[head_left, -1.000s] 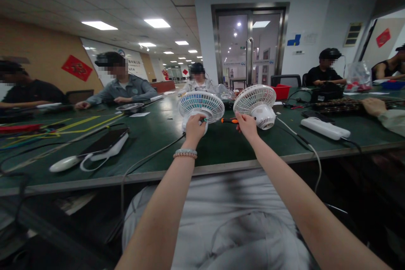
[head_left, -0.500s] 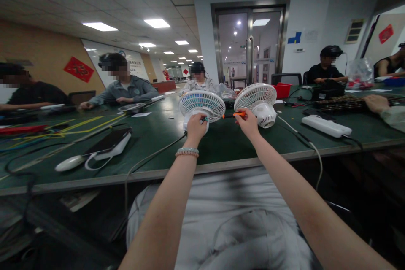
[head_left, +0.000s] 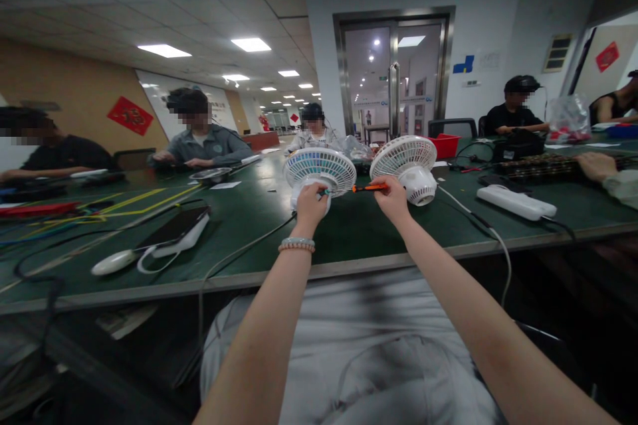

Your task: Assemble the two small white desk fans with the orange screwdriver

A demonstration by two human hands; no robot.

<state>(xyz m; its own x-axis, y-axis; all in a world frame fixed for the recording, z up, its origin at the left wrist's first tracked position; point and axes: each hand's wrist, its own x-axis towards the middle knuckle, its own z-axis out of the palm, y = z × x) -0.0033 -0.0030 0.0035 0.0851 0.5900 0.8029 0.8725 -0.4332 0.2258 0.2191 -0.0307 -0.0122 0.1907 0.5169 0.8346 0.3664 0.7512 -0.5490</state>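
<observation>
My right hand (head_left: 392, 200) is closed around the handle of an orange-and-black screwdriver (head_left: 369, 188), held level with its thin shaft pointing left. The shaft reaches toward my left hand (head_left: 311, 206), whose fingers are pinched on a small teal piece (head_left: 327, 192). Whether the shaft touches that piece I cannot tell. Directly behind my left hand stands a white fan (head_left: 319, 166) with a round grille, its base partly hidden by the hand. A second white fan (head_left: 419, 184) lies tilted beyond my right hand, its vented motor housing toward me.
On the green table (head_left: 239, 239) a black phone-like device on a white block (head_left: 182, 232) lies left. To the right are a white power strip (head_left: 516, 202) and a cable (head_left: 468, 212). A red bin (head_left: 445, 145) stands behind. Other people sit around; a co-worker's hand (head_left: 595, 165) rests far right.
The view has tilted up slightly, so everything sits a little lower. The orange screwdriver has turned a little in my right hand and its handle shows more. Both hands keep their grips.
</observation>
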